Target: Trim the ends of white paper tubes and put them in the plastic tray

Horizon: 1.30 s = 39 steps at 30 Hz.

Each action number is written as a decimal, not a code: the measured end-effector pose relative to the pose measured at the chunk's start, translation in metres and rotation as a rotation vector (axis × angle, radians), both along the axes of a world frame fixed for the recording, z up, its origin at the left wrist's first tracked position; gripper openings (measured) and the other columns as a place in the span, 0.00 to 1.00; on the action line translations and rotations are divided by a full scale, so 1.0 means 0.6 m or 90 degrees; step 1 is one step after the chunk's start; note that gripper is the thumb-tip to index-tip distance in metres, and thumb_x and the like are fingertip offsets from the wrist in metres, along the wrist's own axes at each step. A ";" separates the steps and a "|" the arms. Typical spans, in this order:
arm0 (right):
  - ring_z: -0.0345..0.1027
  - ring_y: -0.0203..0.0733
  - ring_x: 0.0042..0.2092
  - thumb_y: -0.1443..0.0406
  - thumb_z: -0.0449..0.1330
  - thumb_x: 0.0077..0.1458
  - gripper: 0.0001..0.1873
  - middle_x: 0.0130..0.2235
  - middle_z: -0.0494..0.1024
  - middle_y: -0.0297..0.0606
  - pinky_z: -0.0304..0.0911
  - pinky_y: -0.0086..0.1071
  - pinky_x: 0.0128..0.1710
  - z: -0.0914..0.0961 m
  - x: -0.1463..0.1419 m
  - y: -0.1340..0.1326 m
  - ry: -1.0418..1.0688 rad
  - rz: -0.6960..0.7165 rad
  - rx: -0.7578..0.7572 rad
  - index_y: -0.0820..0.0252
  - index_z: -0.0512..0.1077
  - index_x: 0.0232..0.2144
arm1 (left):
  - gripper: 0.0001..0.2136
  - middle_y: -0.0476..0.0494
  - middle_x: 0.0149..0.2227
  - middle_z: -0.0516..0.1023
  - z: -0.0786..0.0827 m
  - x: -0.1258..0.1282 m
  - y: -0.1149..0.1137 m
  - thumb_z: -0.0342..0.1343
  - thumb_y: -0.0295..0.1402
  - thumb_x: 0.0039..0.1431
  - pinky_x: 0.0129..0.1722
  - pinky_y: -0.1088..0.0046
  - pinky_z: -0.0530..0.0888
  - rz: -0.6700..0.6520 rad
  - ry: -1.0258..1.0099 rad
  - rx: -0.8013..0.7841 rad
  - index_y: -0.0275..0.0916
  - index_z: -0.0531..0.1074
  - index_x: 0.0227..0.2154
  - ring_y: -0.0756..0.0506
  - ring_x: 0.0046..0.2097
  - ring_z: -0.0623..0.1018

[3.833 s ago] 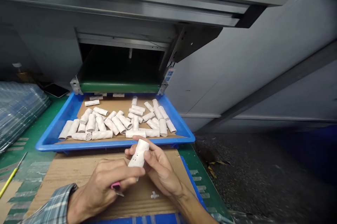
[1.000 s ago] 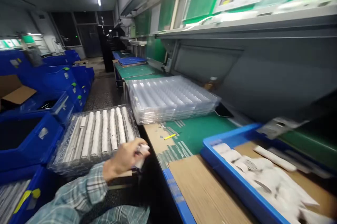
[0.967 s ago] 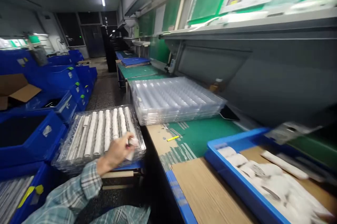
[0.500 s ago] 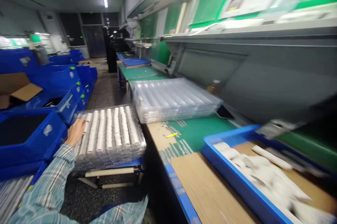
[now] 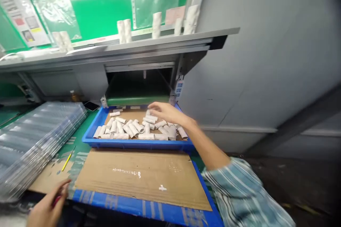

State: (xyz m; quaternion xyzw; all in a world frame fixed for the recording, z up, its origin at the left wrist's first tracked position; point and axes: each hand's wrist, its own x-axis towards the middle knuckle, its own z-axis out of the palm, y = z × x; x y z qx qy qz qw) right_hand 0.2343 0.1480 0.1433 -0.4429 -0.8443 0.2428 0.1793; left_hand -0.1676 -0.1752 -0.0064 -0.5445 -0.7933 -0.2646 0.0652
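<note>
My right hand (image 5: 165,111) is open, just above the white tubes (image 5: 133,130) in the blue tray (image 5: 138,144) at twelve o'clock. My left hand (image 5: 48,204) grips a pink thing (image 5: 56,201) at seven o'clock, past the edge of the brown cardboard (image 5: 133,173), with open cardboard between my hands.

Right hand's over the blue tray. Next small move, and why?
Probably close the right hand on the nearest white tube and lift it. The hand looks empty and sits just above the tubes in the blue tray, while the left hand has the pink-handled tool.
</note>
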 end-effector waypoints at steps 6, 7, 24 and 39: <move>0.78 0.49 0.52 0.59 0.66 0.70 0.16 0.55 0.79 0.44 0.76 0.49 0.53 -0.096 -0.071 0.061 -0.011 0.039 -0.118 0.61 0.76 0.54 | 0.13 0.50 0.45 0.89 -0.046 0.114 0.135 0.56 0.35 0.64 0.40 0.76 0.84 -0.335 -0.070 0.000 0.53 0.82 0.47 0.41 0.41 0.89; 0.78 0.49 0.52 0.59 0.66 0.70 0.15 0.54 0.80 0.44 0.76 0.48 0.53 -0.106 -0.070 0.064 0.017 0.059 -0.126 0.61 0.76 0.53 | 0.13 0.48 0.44 0.89 -0.048 0.131 0.151 0.54 0.36 0.66 0.40 0.75 0.84 -0.345 -0.080 0.024 0.52 0.82 0.47 0.42 0.40 0.89; 0.83 0.44 0.44 0.50 0.71 0.61 0.24 0.44 0.86 0.41 0.79 0.39 0.50 -0.120 -0.052 -0.126 0.659 0.160 -0.239 0.58 0.75 0.50 | 0.25 0.46 0.34 0.81 0.097 0.263 0.311 0.59 0.53 0.68 0.26 0.74 0.69 -0.477 -0.438 0.116 0.40 0.74 0.57 0.48 0.27 0.74; 0.83 0.44 0.49 0.57 0.76 0.58 0.18 0.47 0.87 0.37 0.78 0.34 0.52 -0.205 -0.026 -0.164 0.689 -0.005 -0.177 0.52 0.82 0.49 | 0.17 0.49 0.32 0.79 0.043 0.279 0.348 0.68 0.44 0.63 0.25 0.77 0.65 -0.540 -0.589 0.063 0.41 0.81 0.49 0.53 0.24 0.63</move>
